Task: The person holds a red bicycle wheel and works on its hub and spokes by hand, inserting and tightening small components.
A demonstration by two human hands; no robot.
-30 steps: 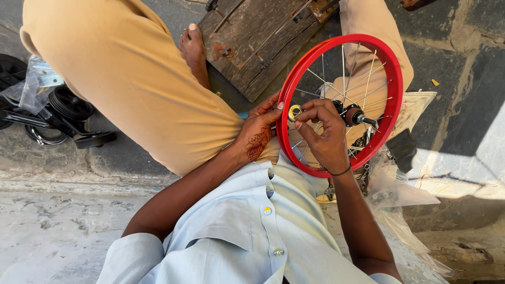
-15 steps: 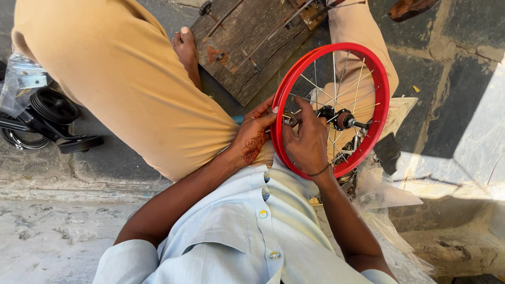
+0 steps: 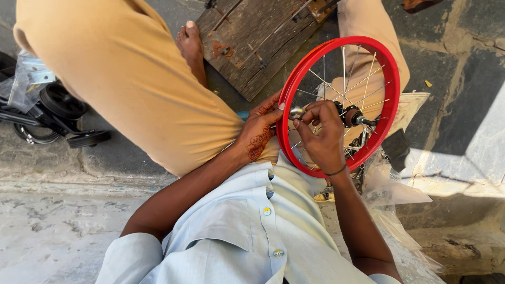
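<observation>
L hand (image 3: 261,129) steadies red rim (image 3: 392,84); R hand (image 3: 320,134) maybe pinching spoke.

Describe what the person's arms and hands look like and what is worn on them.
Both arms are bare up to pale blue shirt sleeves rolled above the elbows. The left hand carries a reddish-brown henna pattern on its back and wrist. The right hand has a thin dark band around the wrist. No gloves or rings show.
</observation>
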